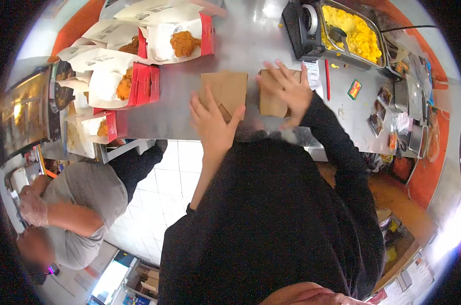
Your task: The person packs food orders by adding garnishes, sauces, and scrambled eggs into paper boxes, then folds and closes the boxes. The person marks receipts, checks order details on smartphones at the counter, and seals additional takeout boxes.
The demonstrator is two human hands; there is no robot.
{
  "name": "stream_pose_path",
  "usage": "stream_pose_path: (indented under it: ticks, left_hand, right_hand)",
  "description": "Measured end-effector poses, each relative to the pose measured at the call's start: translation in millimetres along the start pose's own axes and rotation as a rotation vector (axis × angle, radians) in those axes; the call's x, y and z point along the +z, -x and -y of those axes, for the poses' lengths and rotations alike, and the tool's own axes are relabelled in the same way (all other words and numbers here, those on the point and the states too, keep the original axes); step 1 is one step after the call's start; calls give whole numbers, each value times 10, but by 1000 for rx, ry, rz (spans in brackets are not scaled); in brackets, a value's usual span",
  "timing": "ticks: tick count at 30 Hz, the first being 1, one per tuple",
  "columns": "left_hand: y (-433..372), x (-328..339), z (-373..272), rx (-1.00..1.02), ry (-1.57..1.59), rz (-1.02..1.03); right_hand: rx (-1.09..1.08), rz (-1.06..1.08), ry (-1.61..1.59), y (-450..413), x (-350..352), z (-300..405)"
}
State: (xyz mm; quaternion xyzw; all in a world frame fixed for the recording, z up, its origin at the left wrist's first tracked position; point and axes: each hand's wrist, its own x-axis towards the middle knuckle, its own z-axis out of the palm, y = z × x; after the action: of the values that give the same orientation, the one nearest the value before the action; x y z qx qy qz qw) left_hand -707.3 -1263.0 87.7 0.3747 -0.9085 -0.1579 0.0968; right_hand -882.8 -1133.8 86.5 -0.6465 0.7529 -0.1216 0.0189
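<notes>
Two small brown cardboard boxes, a left one point(229, 87) and a right one point(269, 105), sit side by side on the steel counter point(245, 42), with a gap between them. My left hand point(217, 124) lies with spread fingers over the near left part of the left box. Over the right box, my right hand point(289, 89) is spread out, its palm towards the box's right side and its fingers reaching past the far edge. Neither hand is closed around anything. My hands hide parts of both boxes, and their contents are out of sight.
Open red-and-white cartons point(144, 82) with fried chicken point(184, 43) and wrapped white portions stand at left. A metal pan of yellow food point(352, 30) holds a scoop point(337, 35). Nearby lie a red pen point(327, 80) and a sachet point(354, 89). Another person point(89, 194) works at left.
</notes>
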Motion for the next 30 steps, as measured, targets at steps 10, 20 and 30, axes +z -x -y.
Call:
stream_pose_path:
  ticks: [10,20,30]
  left_hand:
    - [271,172,-966,239,1540,1017]
    - [459,1729,-1691,-85,976,415]
    - [72,2337,-1894,-519,1296,80]
  right_hand:
    - [1019,-290,-876,235,700,-2113]
    - [934,-329,-862,660,924,-1889]
    - [748,-778,-595,1105,376,-1582]
